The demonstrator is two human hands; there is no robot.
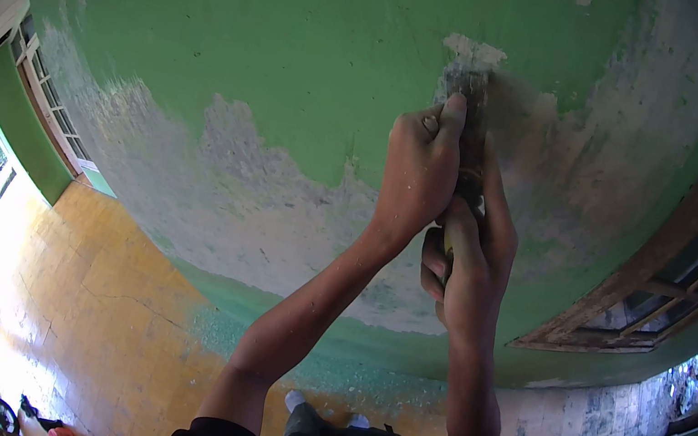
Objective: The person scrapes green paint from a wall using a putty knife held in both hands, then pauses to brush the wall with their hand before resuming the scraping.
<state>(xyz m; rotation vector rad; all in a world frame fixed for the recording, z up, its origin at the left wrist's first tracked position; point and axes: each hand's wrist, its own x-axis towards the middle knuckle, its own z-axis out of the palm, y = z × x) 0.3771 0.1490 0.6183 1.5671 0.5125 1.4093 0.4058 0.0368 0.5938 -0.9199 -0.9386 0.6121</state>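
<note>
Scraper [471, 137] blade lies flat on the green wall [259, 37], just below a bare patch high up. The right hand [470, 266] is wrapped round its handle and the left hand [417, 169] is clenched, pressing the blade. Broad grey swathes are already stripped. I'd judge plenty of green remains above.

Peeling green wall [214, 29] (sunlit at left), yellow tiled floor [102, 315], wooden window frame [659, 298].

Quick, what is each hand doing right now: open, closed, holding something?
Left hand: closed, pressing the scraper against the wall.
Right hand: closed around the scraper's handle.
</note>
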